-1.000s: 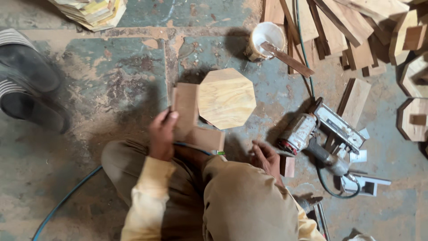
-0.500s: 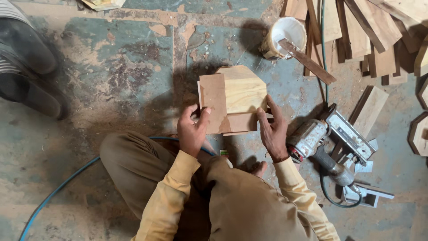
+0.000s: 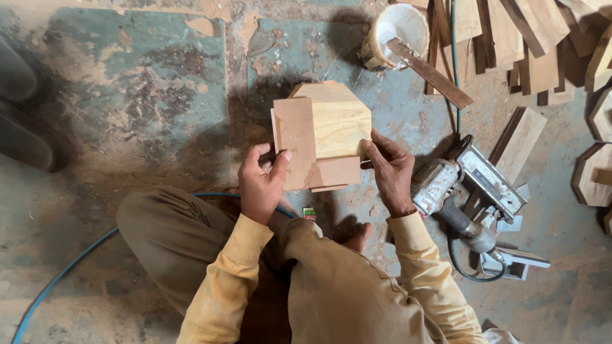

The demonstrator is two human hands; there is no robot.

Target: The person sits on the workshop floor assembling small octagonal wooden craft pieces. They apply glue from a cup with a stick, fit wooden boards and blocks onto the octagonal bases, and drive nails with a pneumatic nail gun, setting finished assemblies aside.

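I hold a wooden assembly (image 3: 322, 134) over the floor in front of my knees. It is a pale octagonal board with reddish-brown flat boards set against its left and lower sides. My left hand (image 3: 261, 181) grips the left brown board, thumb on its face. My right hand (image 3: 390, 169) pinches the right edge of the pale board. Both sleeves are yellow.
A power tool (image 3: 468, 185) with a black cord lies on the floor right of my right hand. A white pot (image 3: 396, 28) with a wooden stick stands at the top. Wood offcuts (image 3: 542, 38) pile at the upper right. A blue hose (image 3: 57, 280) curves at lower left.
The octagonal board was lifted off the floor; my right hand came up from near the power tool and took its right edge. It is now tilted up between both hands.
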